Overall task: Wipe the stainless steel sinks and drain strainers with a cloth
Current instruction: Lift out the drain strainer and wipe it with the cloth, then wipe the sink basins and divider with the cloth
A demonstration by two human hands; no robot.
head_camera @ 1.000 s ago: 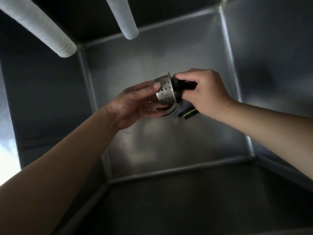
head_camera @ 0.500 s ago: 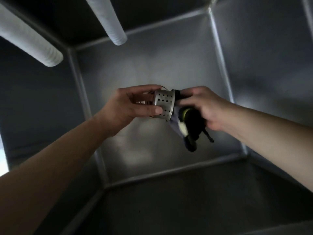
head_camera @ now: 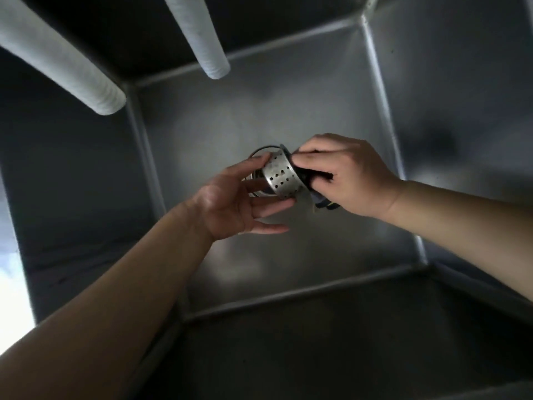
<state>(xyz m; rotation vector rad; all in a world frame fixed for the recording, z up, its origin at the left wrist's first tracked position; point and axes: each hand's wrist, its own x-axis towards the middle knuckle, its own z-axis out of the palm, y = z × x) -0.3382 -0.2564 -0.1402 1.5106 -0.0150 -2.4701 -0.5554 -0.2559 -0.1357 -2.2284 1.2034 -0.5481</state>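
Observation:
I look down into a deep stainless steel sink [head_camera: 288, 116]. My left hand [head_camera: 233, 203] holds a perforated steel drain strainer [head_camera: 281, 176] by its closed end, tilted on its side above the sink floor. My right hand [head_camera: 346, 176] grips a dark cloth [head_camera: 315, 180] pushed against the strainer's rim and open end. A bit of the cloth with a yellow stripe hangs under that hand. The drain opening [head_camera: 261, 151] shows partly behind the strainer.
Two white ribbed hoses [head_camera: 69, 64] [head_camera: 199, 36] reach down over the sink from the top left. The sink's walls rise on all sides, with a bright patch past its left wall [head_camera: 11, 284].
The strainer has turned in my left hand, its rim now toward the right. The cloth that hung loose half a second ago is bunched in my right hand against the rim.

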